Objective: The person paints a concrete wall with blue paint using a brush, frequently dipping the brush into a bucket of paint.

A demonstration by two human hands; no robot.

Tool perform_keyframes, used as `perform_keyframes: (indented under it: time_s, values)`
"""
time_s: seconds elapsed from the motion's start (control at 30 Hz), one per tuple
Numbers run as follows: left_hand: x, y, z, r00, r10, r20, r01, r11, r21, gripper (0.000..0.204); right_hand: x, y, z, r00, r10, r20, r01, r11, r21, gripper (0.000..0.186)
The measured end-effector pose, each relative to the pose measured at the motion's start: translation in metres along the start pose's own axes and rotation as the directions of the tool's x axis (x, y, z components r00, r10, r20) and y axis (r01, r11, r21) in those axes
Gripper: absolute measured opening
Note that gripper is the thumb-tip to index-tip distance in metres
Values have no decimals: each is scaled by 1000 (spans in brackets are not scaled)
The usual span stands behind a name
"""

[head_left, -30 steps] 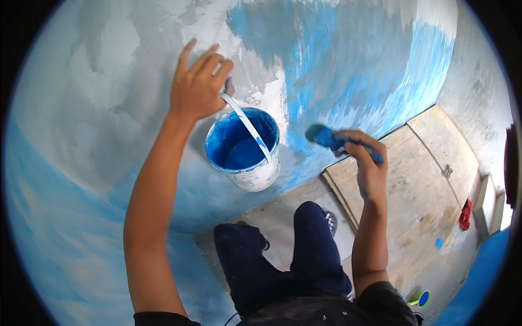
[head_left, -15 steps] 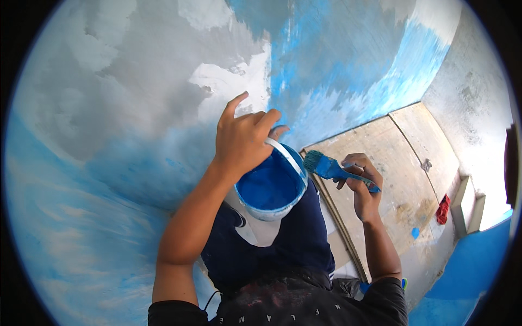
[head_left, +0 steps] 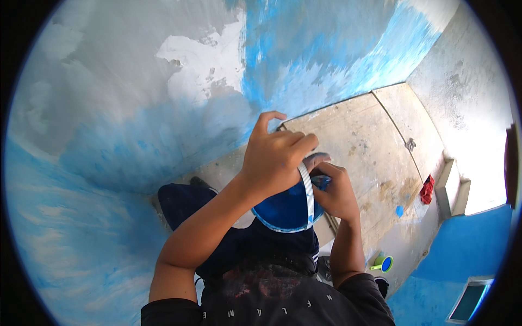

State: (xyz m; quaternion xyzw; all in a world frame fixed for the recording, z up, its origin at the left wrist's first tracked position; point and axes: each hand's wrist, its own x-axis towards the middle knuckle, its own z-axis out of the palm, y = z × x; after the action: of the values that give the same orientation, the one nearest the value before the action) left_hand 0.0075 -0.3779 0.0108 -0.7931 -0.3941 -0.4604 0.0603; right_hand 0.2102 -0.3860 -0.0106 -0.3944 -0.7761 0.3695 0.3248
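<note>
A small pail (head_left: 280, 214) of blue paint, its rim smeared blue and white, hangs over my lap. Its white handle (head_left: 309, 201) arches up under my left hand (head_left: 276, 157), which grips it with the forefinger raised and the thumb near the handle. My right hand (head_left: 338, 193) is at the pail's right rim, fingers closed around the paintbrush (head_left: 322, 181). Only a blue-stained bit of the brush shows between my hands; its bristles are hidden in the pail.
A wall (head_left: 157, 92) patched grey, white and blue rises ahead and left. Worn boards (head_left: 359, 146) lie to the right, with a red cloth (head_left: 427, 189) on them. A green cup (head_left: 385, 263) of blue paint stands lower right, near a blue wall (head_left: 457, 244).
My right hand has brought the brush leftward from beside the pail into it. The pail and my left hand have shifted right in view, and the view has turned toward the right.
</note>
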Motion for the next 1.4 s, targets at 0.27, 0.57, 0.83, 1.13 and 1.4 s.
perform_keyframes:
  time_s: [0.27,0.57,0.83,1.13,1.4]
  values:
    - [-19,-19,4,977,-213,-25,210,973,-94,25,9,11,24,996,23,81,1,957,-289,23]
    - [-69,-44,1,897,-423,133,441,826,-350,22,8,23,14,994,105,29,-93,956,-279,26]
    - [-102,-45,4,801,-475,364,591,533,-605,13,3,38,4,978,184,-96,-191,980,-62,24]
    - [-119,-43,-7,836,-456,304,546,653,-525,23,2,29,8,999,32,35,-20,953,-303,21]
    - [-152,-34,-28,842,-491,226,540,769,-341,31,1,31,13,990,58,-131,-57,998,10,20]
